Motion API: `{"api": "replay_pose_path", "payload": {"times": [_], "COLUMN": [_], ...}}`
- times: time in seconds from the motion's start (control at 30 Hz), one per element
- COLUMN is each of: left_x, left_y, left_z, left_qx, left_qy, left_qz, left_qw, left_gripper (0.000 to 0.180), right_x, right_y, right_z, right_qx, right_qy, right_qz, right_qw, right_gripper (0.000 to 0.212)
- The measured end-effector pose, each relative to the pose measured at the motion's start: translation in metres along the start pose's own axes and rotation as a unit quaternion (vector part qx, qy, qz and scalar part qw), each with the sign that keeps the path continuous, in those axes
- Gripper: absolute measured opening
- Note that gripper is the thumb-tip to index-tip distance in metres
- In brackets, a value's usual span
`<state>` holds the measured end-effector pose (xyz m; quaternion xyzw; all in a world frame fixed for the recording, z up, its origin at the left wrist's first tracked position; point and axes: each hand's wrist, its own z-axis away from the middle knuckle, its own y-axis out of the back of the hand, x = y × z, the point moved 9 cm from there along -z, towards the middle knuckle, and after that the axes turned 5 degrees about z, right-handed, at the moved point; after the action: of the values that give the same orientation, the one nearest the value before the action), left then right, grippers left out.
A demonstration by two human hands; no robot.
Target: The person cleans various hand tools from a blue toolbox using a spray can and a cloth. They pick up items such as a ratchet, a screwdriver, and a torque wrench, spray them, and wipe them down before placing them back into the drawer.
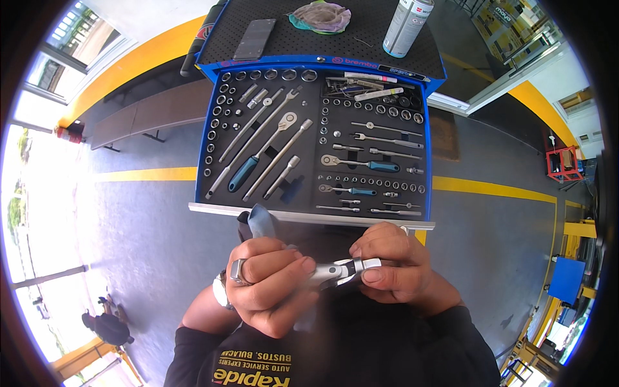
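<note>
My left hand (265, 278) is closed around one end of a chrome universal joint (336, 271), the jointed kind used with sockets. The thumb and fingers of my right hand (394, 263) pinch its other end. A grey-blue cloth (261, 222) sticks up from my left hand, and part of it hangs below. Both hands are in front of my chest, just this side of the open tool drawer (309, 217). In its dark foam lie a large blue-handled ratchet (244, 174), smaller ratchets (374, 166), extension bars (287, 155) and several sockets (309, 75).
On the blue cabinet's perforated top (284, 48) lie a phone (255, 39), a crumpled rag (320, 16) and a spray can (407, 27). Pens (379, 94) fill the drawer's back-right tray. A bench (145, 122) stands left, and a person (109, 327) is at far lower left.
</note>
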<state>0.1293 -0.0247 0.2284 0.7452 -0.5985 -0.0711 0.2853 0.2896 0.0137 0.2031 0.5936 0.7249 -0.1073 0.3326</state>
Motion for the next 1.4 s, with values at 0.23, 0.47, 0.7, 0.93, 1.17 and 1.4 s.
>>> {"api": "replay_pose_path", "payload": {"times": [0.23,0.47,0.7,0.93,1.17,1.4], "left_x": [0.007,-0.008,-0.048,-0.070,-0.081,-0.133], "left_y": [0.000,-0.002,-0.010,-0.031,-0.060,-0.056], "left_z": [0.005,0.003,0.026,0.051,0.087,0.139], "left_qx": [0.020,-0.002,0.016,0.003,-0.165,-0.149], "left_qy": [-0.016,0.058,0.247,0.396,0.443,0.494], "left_qz": [-0.035,0.038,0.145,0.254,0.125,-0.123], "left_qw": [0.999,0.998,0.958,0.882,0.872,0.848], "left_gripper": [0.034,0.037,0.046,0.041,0.039,0.034], "right_x": [-0.002,0.007,0.028,0.052,0.111,0.157], "right_y": [0.000,0.001,-0.007,-0.016,-0.045,-0.051], "right_z": [0.003,0.003,-0.002,0.007,0.051,0.078], "right_qx": [0.003,0.003,-0.055,-0.105,-0.219,-0.145], "right_qy": [0.021,-0.044,-0.142,-0.207,-0.292,-0.425], "right_qz": [0.005,0.029,0.076,0.026,0.002,0.044], "right_qw": [1.000,0.999,0.985,0.972,0.931,0.892], "right_gripper": [0.039,0.040,0.043,0.039,0.034,0.031]}}
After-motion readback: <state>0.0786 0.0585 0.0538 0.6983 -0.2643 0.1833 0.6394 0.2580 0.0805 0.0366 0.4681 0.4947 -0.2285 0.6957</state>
